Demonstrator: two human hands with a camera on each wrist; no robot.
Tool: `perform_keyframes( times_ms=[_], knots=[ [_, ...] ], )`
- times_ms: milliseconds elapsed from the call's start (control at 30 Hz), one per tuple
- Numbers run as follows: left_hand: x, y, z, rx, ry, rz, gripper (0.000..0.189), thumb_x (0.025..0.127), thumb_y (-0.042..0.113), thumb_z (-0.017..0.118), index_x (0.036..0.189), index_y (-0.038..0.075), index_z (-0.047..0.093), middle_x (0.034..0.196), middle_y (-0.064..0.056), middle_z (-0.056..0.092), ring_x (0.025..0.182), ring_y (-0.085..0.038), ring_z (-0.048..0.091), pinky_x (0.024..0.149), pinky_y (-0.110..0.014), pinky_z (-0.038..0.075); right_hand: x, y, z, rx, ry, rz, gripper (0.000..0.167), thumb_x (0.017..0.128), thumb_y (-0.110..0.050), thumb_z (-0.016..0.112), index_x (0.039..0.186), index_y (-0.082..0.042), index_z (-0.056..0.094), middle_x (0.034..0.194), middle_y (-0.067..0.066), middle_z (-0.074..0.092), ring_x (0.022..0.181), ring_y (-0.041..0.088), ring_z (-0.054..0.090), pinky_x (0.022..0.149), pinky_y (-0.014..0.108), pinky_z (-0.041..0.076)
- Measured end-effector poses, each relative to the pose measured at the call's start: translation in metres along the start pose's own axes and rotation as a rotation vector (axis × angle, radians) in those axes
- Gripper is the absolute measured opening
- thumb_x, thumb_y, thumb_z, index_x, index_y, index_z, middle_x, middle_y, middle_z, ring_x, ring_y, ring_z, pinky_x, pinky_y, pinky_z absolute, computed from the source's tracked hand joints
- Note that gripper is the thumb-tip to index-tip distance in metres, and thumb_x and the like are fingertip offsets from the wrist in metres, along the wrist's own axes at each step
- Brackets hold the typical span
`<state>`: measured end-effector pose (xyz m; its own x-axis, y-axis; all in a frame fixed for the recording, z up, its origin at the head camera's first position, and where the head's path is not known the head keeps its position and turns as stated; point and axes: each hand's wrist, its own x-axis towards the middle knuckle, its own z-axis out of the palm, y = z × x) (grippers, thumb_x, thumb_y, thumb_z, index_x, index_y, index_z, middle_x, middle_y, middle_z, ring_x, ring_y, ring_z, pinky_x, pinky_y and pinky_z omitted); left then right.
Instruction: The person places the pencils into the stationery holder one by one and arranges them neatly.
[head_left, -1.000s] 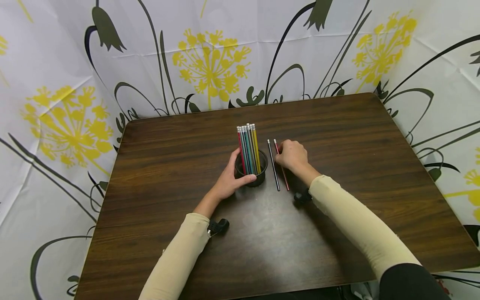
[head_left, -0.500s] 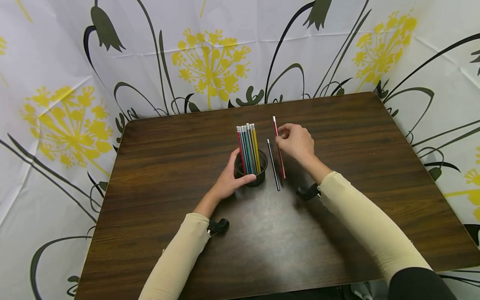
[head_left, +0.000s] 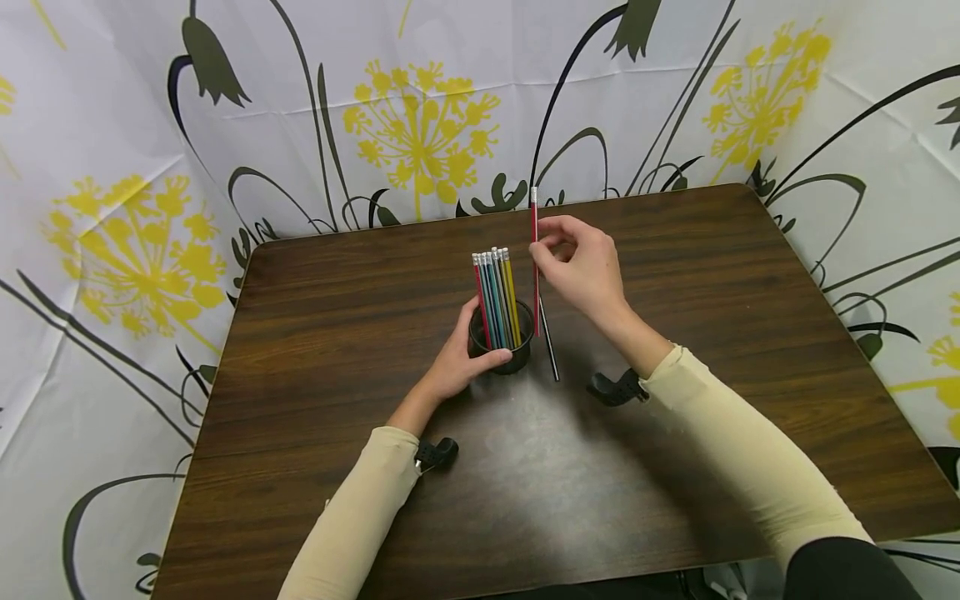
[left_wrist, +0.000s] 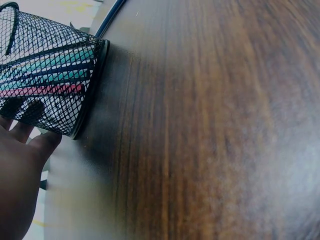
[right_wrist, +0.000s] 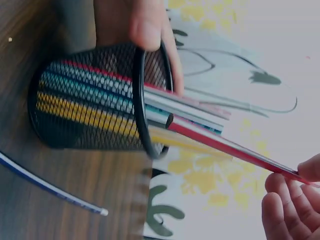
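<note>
My left hand (head_left: 459,358) grips a black wire-mesh pencil cup (right_wrist: 90,107), its thumb over the rim in the right wrist view. Several pencils (head_left: 497,296) in red, teal, grey and yellow stand in the cup, eraser ends up. Between thumb and fingers, my right hand (head_left: 592,265) pinches a red pencil (head_left: 535,221), held nearly upright in the air just right of the cup. Its lower end overlaps the cup's rim in the right wrist view. A dark pencil (head_left: 551,350) with a white eraser lies on the table to the right of the cup.
The brown wood-grain table (head_left: 322,333) spans the head view. Behind it hangs a white cloth (head_left: 285,142) printed with yellow flowers and dark stems. A black wrist device (head_left: 437,453) shows at the left wrist, and another (head_left: 615,389) at the right.
My right hand has lifted the red pencil off the table, turned it nearly upright and brought it left toward the cup. My left hand and the cup have stayed put.
</note>
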<state>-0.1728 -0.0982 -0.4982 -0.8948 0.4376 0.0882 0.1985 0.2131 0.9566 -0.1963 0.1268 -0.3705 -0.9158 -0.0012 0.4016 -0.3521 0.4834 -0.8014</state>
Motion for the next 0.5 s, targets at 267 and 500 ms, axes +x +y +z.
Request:
perform_keyframes(
  times_ms=[267,500],
  knots=[
    [0.001,0.002,0.000,-0.016,-0.014,-0.004,0.089,0.089,0.021,0.073,0.155,0.030,0.014,0.153,-0.003,0.031,0.136,-0.023,0.034,0.111,-0.052,0.024,-0.019,-0.010,0.013,0.055,-0.097,-0.130,0.019,0.089,-0.011,0.068,0.107,-0.006,0.066,0.086,0.002,0.070,0.064,0.011,0.063,0.061,0.029,0.050],
    [-0.002,0.015,-0.002,-0.002,-0.032,-0.021,0.089,0.090,0.014,0.071,0.156,0.021,0.012,0.155,-0.011,0.028,0.139,-0.028,0.030,0.112,-0.055,0.021,-0.036,-0.005,0.025,0.055,-0.180,-0.124,0.018,0.088,-0.010,0.069,0.106,-0.008,0.065,0.090,0.001,0.069,0.066,0.011,0.064,0.060,0.030,0.052]
  ],
)
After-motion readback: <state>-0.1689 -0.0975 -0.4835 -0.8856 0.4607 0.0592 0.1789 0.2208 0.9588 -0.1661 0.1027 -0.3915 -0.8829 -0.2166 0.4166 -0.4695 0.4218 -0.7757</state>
